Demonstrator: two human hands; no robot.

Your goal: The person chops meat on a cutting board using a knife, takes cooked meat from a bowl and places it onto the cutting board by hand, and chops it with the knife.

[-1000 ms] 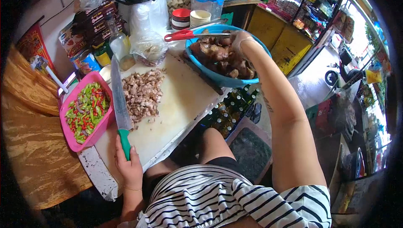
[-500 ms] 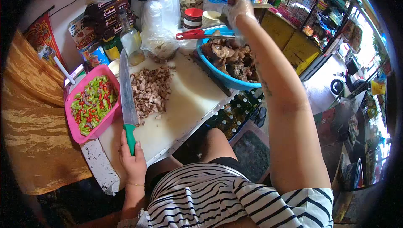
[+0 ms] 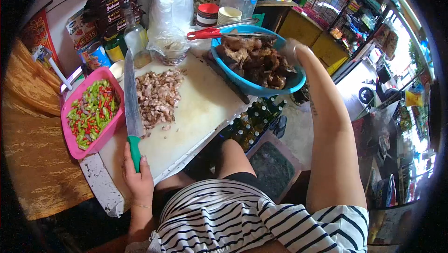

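Note:
My left hand (image 3: 138, 178) is closed around the green handle of a large kitchen knife (image 3: 133, 99), its blade pointing away from me along the left side of the chopped meat (image 3: 158, 97). That meat lies in a loose pile on a white cutting board (image 3: 200, 113). My right hand (image 3: 298, 52) is at the right rim of a blue basin (image 3: 261, 87); it is smeared by motion and its fingers are hard to make out. Large brown pieces of cooked meat (image 3: 259, 62) fill the basin. Red-handled tongs (image 3: 205, 34) rest across the basin's far left rim.
A pink container (image 3: 77, 143) of cut green and red chilies stands left of the board. Behind are a glass bottle (image 3: 135, 38), stacked bowls (image 3: 207, 14) and a plastic-wrapped bowl (image 3: 169, 50). Several bottles (image 3: 247, 127) stand below the table's right edge.
My right hand has come down from above the basin's far side to its right rim. The left hand still holds the knife, and the whole view has shifted slightly.

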